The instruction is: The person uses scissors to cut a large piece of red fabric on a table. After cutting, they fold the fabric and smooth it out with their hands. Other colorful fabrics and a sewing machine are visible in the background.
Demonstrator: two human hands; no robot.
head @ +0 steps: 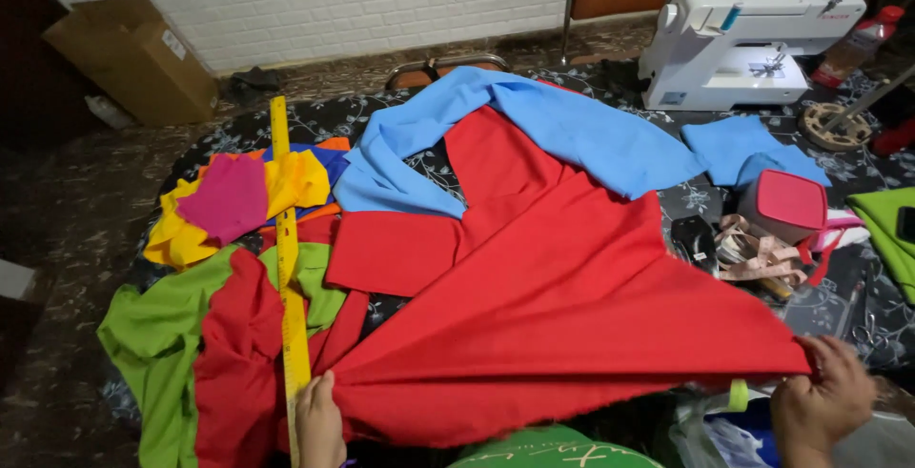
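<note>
— Where is the red cloth (534,315)?
— Stretched flat on the surface; right hand (824,401) pinches its 3 o'clock corner, left hand (319,420) presses the 7 o'clock end beside the yellow ruler (289,277) — no cut visible.

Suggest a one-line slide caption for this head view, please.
Both hands stretch red fabric across a cluttered sewing table: left hand beside a yellow ruler, right hand pinching its corner.

light: even, bright centre | corners dim | focus: sharp | wide-angle bowing

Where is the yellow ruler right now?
The yellow ruler lies lengthwise at the table's left, across the red cloth, just left of the left hand.
</note>
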